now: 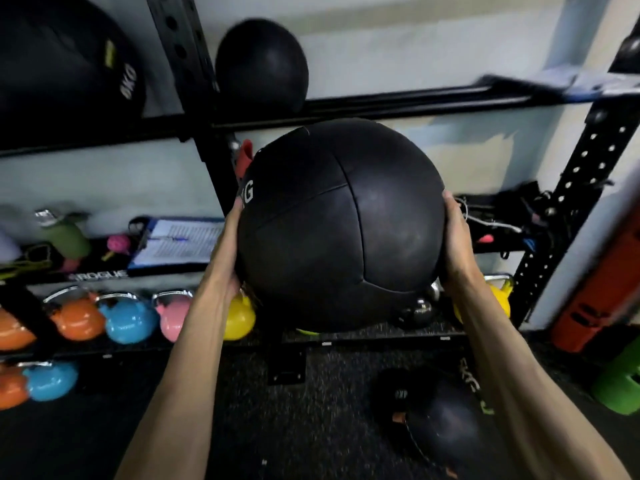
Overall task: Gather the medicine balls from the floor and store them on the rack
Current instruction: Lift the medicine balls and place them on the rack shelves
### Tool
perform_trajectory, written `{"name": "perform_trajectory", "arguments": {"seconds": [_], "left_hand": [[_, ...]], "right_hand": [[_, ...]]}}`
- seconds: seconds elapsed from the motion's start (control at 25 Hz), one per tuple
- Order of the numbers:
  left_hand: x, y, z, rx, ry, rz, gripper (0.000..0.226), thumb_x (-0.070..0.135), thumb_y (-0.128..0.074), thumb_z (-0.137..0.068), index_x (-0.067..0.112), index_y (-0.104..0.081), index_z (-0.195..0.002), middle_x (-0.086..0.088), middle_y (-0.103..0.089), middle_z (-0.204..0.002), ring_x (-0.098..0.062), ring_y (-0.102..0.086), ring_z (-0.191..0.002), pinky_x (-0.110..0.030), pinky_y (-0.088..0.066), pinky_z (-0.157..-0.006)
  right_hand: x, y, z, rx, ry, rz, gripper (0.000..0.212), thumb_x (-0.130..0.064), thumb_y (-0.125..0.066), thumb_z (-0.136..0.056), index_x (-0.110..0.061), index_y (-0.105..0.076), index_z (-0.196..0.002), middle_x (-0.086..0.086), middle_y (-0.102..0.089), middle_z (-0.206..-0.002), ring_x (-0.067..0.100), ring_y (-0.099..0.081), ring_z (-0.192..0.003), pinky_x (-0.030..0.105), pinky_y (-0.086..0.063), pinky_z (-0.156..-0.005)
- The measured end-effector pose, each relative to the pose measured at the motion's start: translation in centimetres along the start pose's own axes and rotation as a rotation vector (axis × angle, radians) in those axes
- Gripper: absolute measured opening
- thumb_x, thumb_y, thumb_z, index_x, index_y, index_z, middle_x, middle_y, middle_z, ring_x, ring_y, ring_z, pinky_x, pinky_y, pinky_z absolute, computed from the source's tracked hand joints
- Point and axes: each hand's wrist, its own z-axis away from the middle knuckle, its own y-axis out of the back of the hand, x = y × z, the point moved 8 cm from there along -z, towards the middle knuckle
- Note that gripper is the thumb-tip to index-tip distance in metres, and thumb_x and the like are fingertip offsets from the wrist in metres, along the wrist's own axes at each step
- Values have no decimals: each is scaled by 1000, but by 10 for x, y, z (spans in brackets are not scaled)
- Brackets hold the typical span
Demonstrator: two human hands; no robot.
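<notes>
Left hand (230,251): palm flat on the left side of the large black stitched-panel medicine ball (341,223). Fingers nearly straight, pointing up along the curve and ending beside the white "G" print. Not curled.
Right hand (457,237): same on the right side, with the palm pressed in, the fingers extended and the thumb on the near face. The ball is carried between the two palms.
Both forearms reach forward and up from the near edge, elbows out of view.

Ball position: off the floor, in front of the rack's middle bay, between the black perforated left upright (194,81) and the black perforated right upright (571,209). Its top edge sits just under the black upper shelf rail (415,98).

Upper shelf: a smaller plain black ball (261,64) rests at the left end of this bay. To its right the rail runs bare as far as a blurred blue-and-white item (554,81). Left of the left upright sits a bigger black ball with "6KG" print (62,64).

Below the held ball is a row of kettlebells: orange (78,318), blue (128,320), pink (173,317) and yellow (239,317). A clipboard with paper (180,244) lies on the shelf above them.

On the dark speckled rubber floor (311,410), near right, lies a second black medicine ball (440,420), well apart from the hands.
</notes>
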Motion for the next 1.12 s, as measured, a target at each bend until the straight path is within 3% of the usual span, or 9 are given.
{"name": "perform_trajectory", "arguments": {"seconds": [0.2, 0.28, 0.4, 0.64, 0.76, 0.92, 1.04, 1.12], "left_hand": [[110, -26, 0, -22, -251, 24, 44, 61, -45, -97, 26, -71, -105, 9, -77, -96, -4, -71, -94, -26, -55, -80], [147, -26, 3, -25, -327, 18, 45, 63, -43, -97, 28, -70, -109, 8, -76, -99, -5, -73, -90, -29, -54, -84], [205, -32, 9, -59, -460, 28, 48, 64, -43, -96, 31, -68, -120, 11, -76, -107, -7, -71, -100, -30, -53, -92], [306, -36, 14, 31, -546, 38, 41, 61, -48, -96, 27, -70, -99, 9, -76, -80, -12, -71, -93, -27, -51, -66], [353, -41, 16, 59, -625, 34, 34, 50, -47, -101, 26, -67, -87, 7, -70, -68, -6, -69, -75, -20, -48, -55], [416, -41, 11, -30, -806, 73, 33, 50, -46, -100, 25, -67, -90, 10, -69, -66, -6, -65, -67, -17, -51, -51], [445, -30, -5, -15, -906, 127, 43, 67, -60, -84, 24, -61, -88, 16, -67, -56, -2, -62, -61, -13, -48, -50], [460, -26, -16, -34, -927, 98, 40, 68, -58, -85, 28, -59, -90, 13, -73, -74, 0, -62, -67, -17, -49, -59]], "right_hand": [[-115, -31, -18, -52, 212, -49, 76, -83, -52, -78, -27, -64, -128, -3, -68, -127, 14, -63, -120, 46, -45, -109], [-162, -40, -21, -31, 317, -70, 68, -76, -51, -83, -27, -64, -128, -6, -68, -126, 11, -62, -120, 43, -46, -107], [-216, -55, -26, -37, 402, -102, 67, -77, -51, -81, -30, -64, -126, -7, -68, -126, 13, -62, -119, 46, -46, -106], [-318, -89, -39, -64, 544, -158, 70, -81, -51, -76, -30, -66, -122, -4, -69, -124, 16, -64, -117, 51, -45, -105], [-360, -105, -41, -82, 640, -189, 67, -79, -49, -81, -31, -63, -126, -5, -66, -128, 15, -61, -121, 50, -44, -107], [-410, -130, -49, -90, 723, -214, 70, -80, -47, -81, -30, -62, -128, -4, -66, -129, 16, -62, -120, 49, -45, -106], [-445, -150, -49, -73, 807, -221, 65, -75, -46, -85, -28, -63, -127, -2, -67, -126, 18, -63, -118, 50, -47, -105], [-462, -162, -50, -50, 827, -235, 64, -74, -47, -83, -29, -64, -125, -4, -68, -125, 16, -63, -117, 48, -46, -106]]}}
